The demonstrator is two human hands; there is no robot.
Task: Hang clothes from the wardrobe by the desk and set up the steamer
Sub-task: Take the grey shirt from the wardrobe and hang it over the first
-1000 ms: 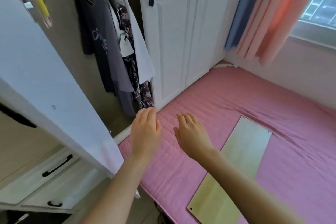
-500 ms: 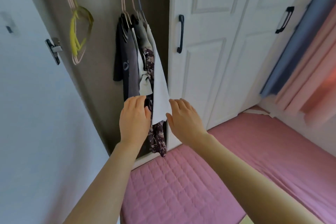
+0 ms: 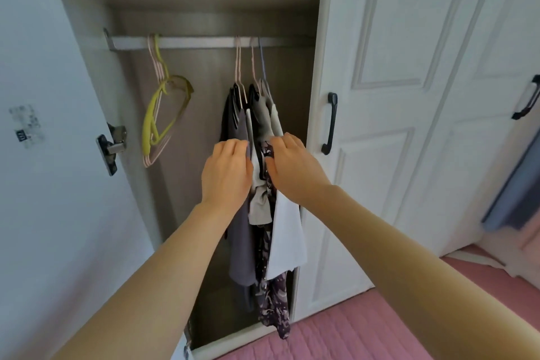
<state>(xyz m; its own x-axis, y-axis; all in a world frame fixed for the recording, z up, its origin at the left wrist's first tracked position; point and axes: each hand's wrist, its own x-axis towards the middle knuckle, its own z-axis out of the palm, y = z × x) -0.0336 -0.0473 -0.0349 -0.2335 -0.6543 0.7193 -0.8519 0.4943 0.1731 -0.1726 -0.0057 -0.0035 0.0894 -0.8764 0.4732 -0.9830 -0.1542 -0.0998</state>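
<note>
head view: both hands part the hanging clothes (image 3: pixel 263 184) on the wardrobe rail (image 3: pixel 198 41); left hand (image 3: pixel 226 172) and right hand (image 3: pixel 292 166) have loose, unclenched grips. tugging fabric could slip garments off hangers.

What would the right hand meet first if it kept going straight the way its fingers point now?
The right hand points forward and slightly left into the bundle of hanging clothes. Its fingertips already seem to touch the patterned garment in the middle, so it would likely press into that first; depth is hard to judge.
</note>
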